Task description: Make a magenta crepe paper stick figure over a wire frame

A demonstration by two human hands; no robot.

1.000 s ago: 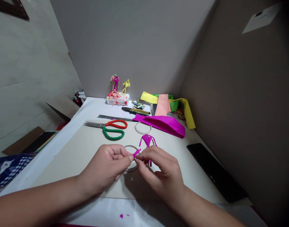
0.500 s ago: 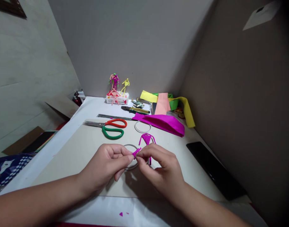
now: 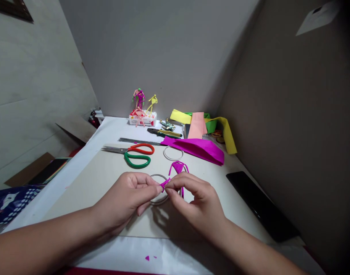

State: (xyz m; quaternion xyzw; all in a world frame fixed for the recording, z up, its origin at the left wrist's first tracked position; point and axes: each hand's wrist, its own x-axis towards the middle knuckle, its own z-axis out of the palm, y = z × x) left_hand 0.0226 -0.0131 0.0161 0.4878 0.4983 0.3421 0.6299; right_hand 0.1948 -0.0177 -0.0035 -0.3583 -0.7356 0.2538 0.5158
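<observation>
Between my two hands is a small, twisted magenta paper piece point(image 3: 165, 184). My left hand point(image 3: 131, 198) pinches its near end between thumb and index finger. The thumb and fingertips of my right hand point(image 3: 196, 202) are pressed together at its other side, partly covering it. Under the fingers, a ring point(image 3: 158, 203) lies on the board point(image 3: 86, 198). A magenta paper figure point(image 3: 178, 166) with thin arms and legs lies just beyond my right hand, which hides part of it.
Scissors point(image 3: 138, 160) with red and green handles lie beyond my left hand. Farther back are a white ring point(image 3: 173, 159), thin wires point(image 3: 139, 141), pliers point(image 3: 165, 133), a magenta paper strip point(image 3: 197, 149) and small figures point(image 3: 139, 97) on a box point(image 3: 143, 120). A black phone point(image 3: 257, 206) lies at right.
Both hands stay at the magenta piece with only small finger shifts. The left hand's lower fingers have moved slightly, and the whole view has shifted a little.
</observation>
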